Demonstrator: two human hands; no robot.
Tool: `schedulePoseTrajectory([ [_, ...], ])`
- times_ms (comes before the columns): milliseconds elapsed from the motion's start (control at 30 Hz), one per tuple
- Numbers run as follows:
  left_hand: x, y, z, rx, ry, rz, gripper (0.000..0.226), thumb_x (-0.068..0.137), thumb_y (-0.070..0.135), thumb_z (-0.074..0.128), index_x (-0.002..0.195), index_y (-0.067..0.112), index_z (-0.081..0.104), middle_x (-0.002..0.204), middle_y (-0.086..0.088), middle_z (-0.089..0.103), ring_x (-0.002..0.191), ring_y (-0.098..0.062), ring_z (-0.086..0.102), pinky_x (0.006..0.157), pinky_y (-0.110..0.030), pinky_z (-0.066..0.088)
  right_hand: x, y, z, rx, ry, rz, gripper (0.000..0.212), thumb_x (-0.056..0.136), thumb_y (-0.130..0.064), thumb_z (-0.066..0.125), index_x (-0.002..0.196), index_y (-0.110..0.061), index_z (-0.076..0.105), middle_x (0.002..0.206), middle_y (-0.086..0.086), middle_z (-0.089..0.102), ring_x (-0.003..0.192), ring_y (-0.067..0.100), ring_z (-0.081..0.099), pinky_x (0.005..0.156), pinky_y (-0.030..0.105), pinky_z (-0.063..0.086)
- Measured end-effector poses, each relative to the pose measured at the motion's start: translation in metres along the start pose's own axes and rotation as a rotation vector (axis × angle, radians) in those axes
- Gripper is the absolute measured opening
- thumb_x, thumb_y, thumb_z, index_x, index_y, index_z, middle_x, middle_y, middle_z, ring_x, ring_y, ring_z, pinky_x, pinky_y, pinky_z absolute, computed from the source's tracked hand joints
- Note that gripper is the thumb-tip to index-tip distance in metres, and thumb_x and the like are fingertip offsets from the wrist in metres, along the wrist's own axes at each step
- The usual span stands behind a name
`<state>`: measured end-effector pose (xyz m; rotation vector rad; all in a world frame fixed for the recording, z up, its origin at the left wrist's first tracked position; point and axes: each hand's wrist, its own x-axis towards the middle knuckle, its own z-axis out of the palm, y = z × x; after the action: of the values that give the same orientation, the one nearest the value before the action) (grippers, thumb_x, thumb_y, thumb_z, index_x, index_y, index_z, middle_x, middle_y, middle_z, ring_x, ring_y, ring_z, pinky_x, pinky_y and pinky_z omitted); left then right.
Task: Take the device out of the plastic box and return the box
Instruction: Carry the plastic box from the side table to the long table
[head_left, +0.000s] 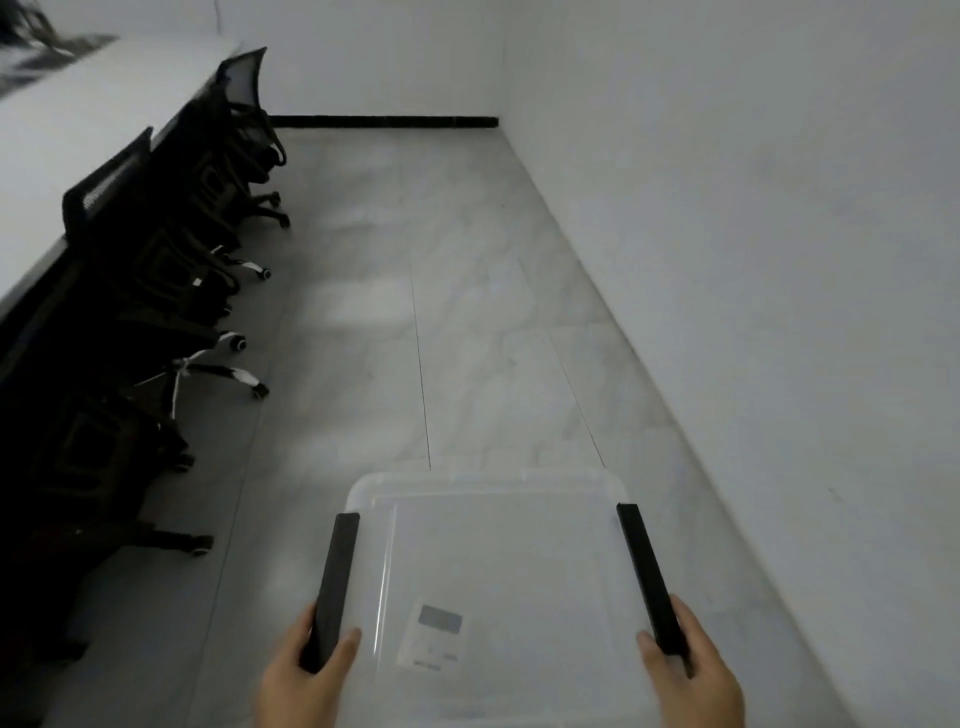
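Observation:
A clear plastic box (493, 561) with a translucent lid fills the lower middle of the head view, held out above the grey tiled floor. A black latch handle runs along each side, and a small label (434, 636) shows through the lid. My left hand (306, 675) grips the left black handle (335, 582) near its close end. Over on the other side, my right hand (691, 670) grips the right black handle (649, 577). No device is visible through the lid.
A row of black office chairs (171, 270) on castors lines the left, tucked under a long white desk (78, 119). A white wall (753, 260) runs along the right. A strip of grey tiled floor (441, 312) lies between them, ending at a black skirting.

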<state>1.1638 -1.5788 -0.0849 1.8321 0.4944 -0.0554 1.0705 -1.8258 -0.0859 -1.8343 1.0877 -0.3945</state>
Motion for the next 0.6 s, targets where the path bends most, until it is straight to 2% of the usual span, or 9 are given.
schedulePoseTrajectory([
  [33,0.025,0.017,0.013,-0.015,0.011,0.006,0.045,0.068,-0.012,0.068,0.111,-0.006,0.058,0.09,-0.017,0.059,0.064,0.011,0.062,0.053,0.011,0.033,0.026,-0.019,0.014,0.002,-0.017,-0.016,0.05,0.069,0.007,0.069,0.117,0.002,0.057,0.105,0.023,0.064,0.094,0.037,0.059,0.061,-0.014,0.028],
  [67,0.048,0.033,0.026,-0.037,0.02,0.005,0.045,0.068,-0.012,0.068,0.111,-0.006,0.059,0.09,-0.017,0.059,0.053,0.022,0.054,0.053,0.012,0.032,0.05,-0.037,0.026,0.004,-0.025,-0.024,0.049,0.069,0.006,0.069,0.117,0.001,0.057,0.104,0.022,0.064,0.093,0.036,0.059,0.061,-0.014,0.028],
  [133,0.093,0.058,0.054,-0.066,0.022,0.008,0.045,0.068,-0.012,0.068,0.111,-0.006,0.059,0.092,-0.019,0.06,0.048,0.026,0.049,0.053,0.012,0.032,0.099,-0.068,0.052,0.004,-0.033,-0.041,0.05,0.069,0.006,0.069,0.117,0.001,0.057,0.107,0.024,0.064,0.097,0.038,0.059,0.061,-0.015,0.027],
  [233,0.154,0.093,0.1,-0.098,0.049,-0.018,0.046,0.067,-0.012,0.068,0.112,-0.008,0.057,0.094,-0.017,0.061,0.055,0.008,0.056,0.053,0.012,0.032,0.169,-0.103,0.09,-0.004,-0.032,-0.055,0.05,0.069,0.007,0.069,0.117,0.002,0.056,0.111,0.027,0.063,0.101,0.041,0.059,0.062,-0.016,0.025],
  [333,0.221,0.121,0.153,-0.109,0.102,-0.04,0.048,0.067,-0.012,0.068,0.114,-0.008,0.057,0.097,-0.017,0.061,0.079,-0.022,0.055,0.054,0.011,0.034,0.246,-0.134,0.135,-0.013,-0.053,-0.072,0.049,0.068,0.008,0.069,0.115,0.002,0.057,0.112,0.027,0.063,0.1,0.041,0.059,0.067,-0.012,0.03],
  [400,0.269,0.141,0.19,-0.097,0.14,-0.033,0.049,0.067,-0.011,0.068,0.115,-0.006,0.057,0.098,-0.018,0.061,0.086,-0.023,0.052,0.06,0.007,0.037,0.305,-0.164,0.165,0.02,-0.074,-0.102,0.049,0.068,0.008,0.069,0.116,0.003,0.056,0.113,0.028,0.063,0.101,0.041,0.059,0.072,-0.001,0.035],
  [433,0.292,0.154,0.206,-0.088,0.152,-0.037,0.05,0.067,-0.011,0.068,0.115,-0.006,0.057,0.1,-0.02,0.062,0.087,-0.023,0.051,0.062,0.006,0.038,0.337,-0.178,0.178,0.029,-0.09,-0.112,0.049,0.068,0.008,0.069,0.115,0.003,0.057,0.112,0.028,0.063,0.101,0.041,0.059,0.07,-0.002,0.035],
  [533,0.356,0.201,0.245,-0.087,0.188,-0.035,0.05,0.068,-0.01,0.069,0.115,-0.004,0.057,0.094,-0.015,0.06,0.086,-0.021,0.052,0.057,0.008,0.037,0.415,-0.232,0.219,0.029,-0.121,-0.124,0.048,0.069,0.007,0.069,0.115,0.0,0.058,0.111,0.026,0.064,0.096,0.034,0.06,0.062,-0.015,0.028],
  [600,0.401,0.231,0.267,-0.082,0.214,-0.036,0.048,0.068,-0.009,0.069,0.115,-0.003,0.057,0.093,-0.012,0.059,0.087,-0.021,0.052,0.06,0.004,0.039,0.463,-0.269,0.248,0.039,-0.143,-0.123,0.047,0.07,0.007,0.068,0.116,-0.001,0.057,0.112,0.025,0.064,0.092,0.028,0.057,0.06,-0.016,0.027],
])
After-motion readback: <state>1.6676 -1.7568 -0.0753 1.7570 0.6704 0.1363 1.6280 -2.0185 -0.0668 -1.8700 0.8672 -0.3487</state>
